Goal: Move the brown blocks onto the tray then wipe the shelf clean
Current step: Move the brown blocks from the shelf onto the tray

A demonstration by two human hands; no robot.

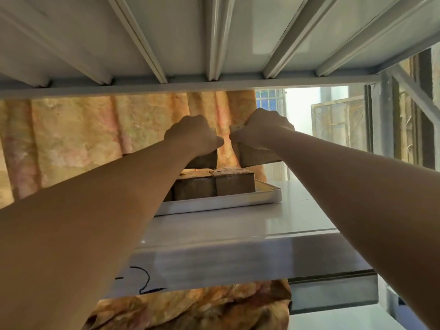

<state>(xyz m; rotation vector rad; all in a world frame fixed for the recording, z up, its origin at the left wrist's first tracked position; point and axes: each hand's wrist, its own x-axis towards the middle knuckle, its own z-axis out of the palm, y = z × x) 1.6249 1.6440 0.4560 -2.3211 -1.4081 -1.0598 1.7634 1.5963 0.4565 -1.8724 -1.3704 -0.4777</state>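
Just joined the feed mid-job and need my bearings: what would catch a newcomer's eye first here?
Two bare arms reach in between the shelves, the left hand and the right hand each gripping a brown block held above the tray. More brown blocks already sit on that tray, which rests on the glossy white shelf. A mottled orange curtain hangs behind.

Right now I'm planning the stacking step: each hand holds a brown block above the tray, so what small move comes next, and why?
Probably lower both blocks onto the ones already on the tray. The left hand grips a block and the right hand another, both held just above the blocks on the tray, which seem to leave little bare floor.
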